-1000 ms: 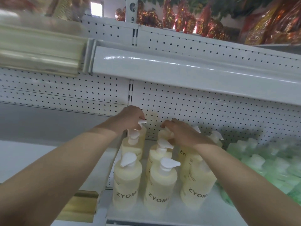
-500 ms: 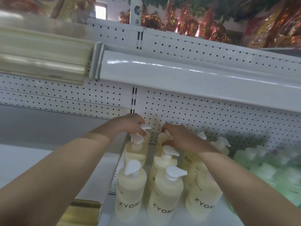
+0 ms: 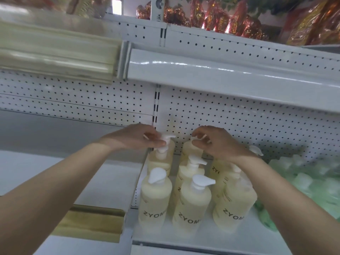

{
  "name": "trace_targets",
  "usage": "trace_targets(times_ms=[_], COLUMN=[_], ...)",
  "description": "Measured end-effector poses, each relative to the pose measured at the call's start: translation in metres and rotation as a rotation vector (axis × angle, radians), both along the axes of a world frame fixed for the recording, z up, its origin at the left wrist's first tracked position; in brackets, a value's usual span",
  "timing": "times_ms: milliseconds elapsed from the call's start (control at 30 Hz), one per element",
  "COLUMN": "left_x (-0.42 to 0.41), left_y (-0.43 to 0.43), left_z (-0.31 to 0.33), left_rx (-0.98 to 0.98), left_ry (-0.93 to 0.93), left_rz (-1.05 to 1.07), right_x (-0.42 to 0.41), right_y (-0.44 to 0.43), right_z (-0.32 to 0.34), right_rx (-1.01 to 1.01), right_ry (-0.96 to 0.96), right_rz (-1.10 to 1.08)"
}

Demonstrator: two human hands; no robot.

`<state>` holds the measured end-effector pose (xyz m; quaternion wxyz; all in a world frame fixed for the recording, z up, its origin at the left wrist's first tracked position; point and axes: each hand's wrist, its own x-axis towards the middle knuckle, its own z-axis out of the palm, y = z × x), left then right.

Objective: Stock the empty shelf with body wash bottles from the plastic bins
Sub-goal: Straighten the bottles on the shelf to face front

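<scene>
1. Body wash bottles (image 3: 192,205) fill the lower middle of the frame, and the two at the back are in hand. The left grip (image 3: 139,138) pinches the white pump (image 3: 168,138) of the rear left bottle (image 3: 172,147) between thumb and fingers.
2. The right grip (image 3: 215,142) curls over the top of the rear middle bottle (image 3: 187,150). That bottle's pump is hidden, so I cannot tell whether it is clamped or only covered.
3. Both bottles stand upright on the shelf (image 3: 202,242), close to the pegboard (image 3: 239,126), with more yellow ones in front of each.
4. To do this step well, I would seat both against the pegboard, turn their nozzles to match those in front, and keep the columns straight.
5. The right forearm (image 3: 257,181) crosses over the right-hand column. It should lift clear on the way out so nothing tips toward the green bottles (image 3: 303,177).
6. No bins are in sight.
</scene>
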<state>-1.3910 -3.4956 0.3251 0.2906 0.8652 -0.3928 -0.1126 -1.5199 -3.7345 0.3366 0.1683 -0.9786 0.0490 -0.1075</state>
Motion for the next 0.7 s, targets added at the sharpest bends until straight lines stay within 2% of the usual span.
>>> trace_targets(times_ms=[67, 133, 300, 400, 500, 700], left_x=[-0.013, -0.021, -0.027, -0.034, -0.043, -0.045], left_y=[0.005, 0.001, -0.008, -0.009, -0.012, -0.012], left_z=[-0.007, -0.014, -0.026, -0.025, -0.026, -0.029], left_rx=[0.144, 0.189, 0.106, 0.11, 0.135, 0.092], left_ry=[-0.006, -0.024, 0.03, 0.028, -0.01, 0.004], left_rz=[-0.028, -0.008, 0.072, 0.118, 0.172, 0.152], right_x=[-0.012, -0.017, -0.025, -0.03, -0.031, -0.031], right_y=[0.009, 0.015, 0.025, 0.029, 0.03, 0.03], right_z=[0.002, 0.0, 0.0, -0.005, -0.01, -0.013], right_rx=[0.039, -0.002, 0.002, 0.006, 0.028, 0.044], right_ry=[0.095, 0.149, 0.175, 0.259, 0.264, 0.249], right_rz=[0.018, 0.011, -0.046, -0.062, -0.085, -0.078])
